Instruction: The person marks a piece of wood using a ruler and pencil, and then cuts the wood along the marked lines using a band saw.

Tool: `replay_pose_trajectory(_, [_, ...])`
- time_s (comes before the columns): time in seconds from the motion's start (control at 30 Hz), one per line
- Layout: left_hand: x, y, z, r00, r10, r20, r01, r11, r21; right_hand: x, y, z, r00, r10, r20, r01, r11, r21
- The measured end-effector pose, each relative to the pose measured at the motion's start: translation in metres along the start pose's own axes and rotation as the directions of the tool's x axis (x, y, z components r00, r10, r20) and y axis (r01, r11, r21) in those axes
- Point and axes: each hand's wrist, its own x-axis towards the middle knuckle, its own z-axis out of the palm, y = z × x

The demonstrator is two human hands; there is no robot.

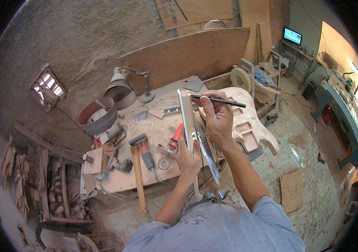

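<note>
My left hand (188,159) is wrapped around the lower part of a long pale wooden piece shaped like a guitar neck (188,113), held upright with a light strip along its left edge. A black pencil or pen (225,101) is pinched in my right hand (219,122), its left end at the upper part of the neck. A long silver metal tool like a ruler or square (207,158) slants down beside my left hand; I cannot tell whether I hold it. Behind my right hand lies a pale wooden guitar body (250,115) with cut-out cavities.
On the workbench (162,113) are a red and grey power tool (145,152), a red-topped tool (174,140), a drill (121,164) and a desk lamp (147,94). A wooden bat-like stick (138,180) overhangs the front edge. Round drum-like shells (98,114) stand at the left.
</note>
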Motion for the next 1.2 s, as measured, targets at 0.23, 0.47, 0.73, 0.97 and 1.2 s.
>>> replay_pose_trajectory(0.23, [0.001, -0.004, 0.000, 0.996, 0.083, -0.027, -0.080, 0.992, 0.096, -0.001, 0.000, -0.004, 1.000, 0.000, 0.027, 0.004, 0.992, -0.130])
replay_pose_trajectory(0.47, [0.000, 0.009, -0.003, 0.999, -0.024, 0.028, 0.023, 1.000, 0.011, -0.008, -0.003, -0.007, 0.999, -0.007, 0.036, 0.011, 0.991, -0.133])
replay_pose_trajectory(0.73, [-0.003, 0.004, -0.002, 0.999, 0.039, 0.003, -0.039, 0.999, 0.028, 0.000, -0.006, -0.005, 1.000, -0.018, 0.021, 0.021, 0.994, -0.105])
replay_pose_trajectory(0.97, [-0.002, 0.000, 0.003, 0.997, 0.059, -0.052, -0.061, 0.997, -0.048, -0.017, 0.002, -0.011, 0.999, 0.005, 0.045, 0.001, 0.994, -0.114])
replay_pose_trajectory(1.2, [-0.001, -0.003, 0.004, 0.996, 0.079, -0.043, -0.077, 0.996, 0.038, -0.008, -0.002, -0.008, 0.999, -0.017, 0.041, 0.021, 0.994, -0.108])
